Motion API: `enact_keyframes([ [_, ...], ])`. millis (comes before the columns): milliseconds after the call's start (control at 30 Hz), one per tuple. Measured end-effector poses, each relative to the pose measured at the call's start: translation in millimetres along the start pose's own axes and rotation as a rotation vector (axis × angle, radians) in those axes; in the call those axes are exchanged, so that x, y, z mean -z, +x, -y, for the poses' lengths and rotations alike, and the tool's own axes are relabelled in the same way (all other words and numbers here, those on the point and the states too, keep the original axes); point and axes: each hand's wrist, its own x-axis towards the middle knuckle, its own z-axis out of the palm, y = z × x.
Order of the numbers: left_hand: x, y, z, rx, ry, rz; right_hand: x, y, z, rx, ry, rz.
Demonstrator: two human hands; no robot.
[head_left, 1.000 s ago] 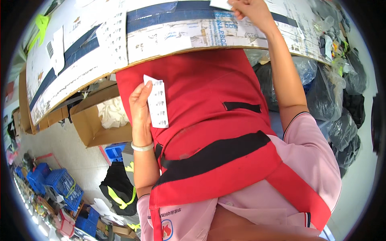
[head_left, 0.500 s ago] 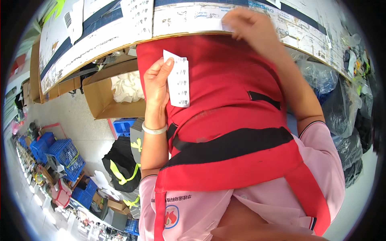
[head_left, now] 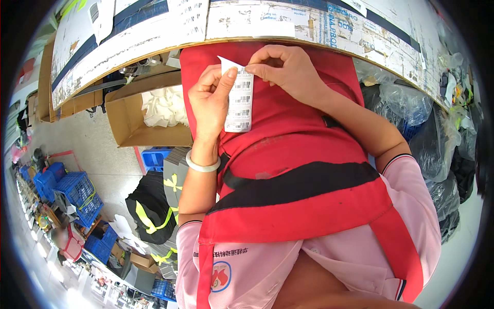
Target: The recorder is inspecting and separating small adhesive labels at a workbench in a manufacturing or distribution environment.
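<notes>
My left hand point(head_left: 211, 98) pinches a white strip of barcode labels point(head_left: 239, 108) between thumb and fingers, upright over my red apron point(head_left: 293, 118). The strip's top corner is folded over to a point. At the strip's upper right edge, the thumb and forefinger of my right hand point(head_left: 288, 72) are pressed together on it. Whether they grip a single label or the backing is too small to tell. Ahead of both hands runs the worn white table edge point(head_left: 144, 59), with another label sheet point(head_left: 188, 18) lying on top.
An open cardboard box point(head_left: 121, 121) with white cloth pieces point(head_left: 163, 107) stands below the table at left. Clear plastic bags point(head_left: 411, 103) pile up at right. Farther left are blue crates point(head_left: 82, 193) and a black bundle with yellow ties point(head_left: 152, 208).
My right hand has come down from the tabletop to the label strip and now pinches its edge. My left hand has shifted slightly right with the strip.
</notes>
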Motion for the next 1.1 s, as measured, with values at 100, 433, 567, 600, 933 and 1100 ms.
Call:
enact_keyframes([
  [100, 0, 9, -6, 0.278, -0.184, -0.069, -6, -3, -6, 0.571, -0.509, -0.091],
  [433, 15, 29, 32, 0.439, -0.33, -0.058, 64, 30, 11, -0.001, -0.099, -0.101],
  [567, 13, 29, 35, 0.407, -0.296, -0.032, 82, 39, 13, -0.179, 0.067, -0.08],
  [600, 13, 29, 35, 0.409, -0.296, -0.033, 82, 40, 13, -0.181, 0.067, -0.079],
  [933, 17, 28, 39, 0.395, -0.295, -0.027, 77, 43, 8, -0.183, 0.068, -0.074],
  [1100, 13, 27, 35, 0.392, -0.307, -0.025, 77, 44, 6, -0.181, 0.059, -0.079],
])
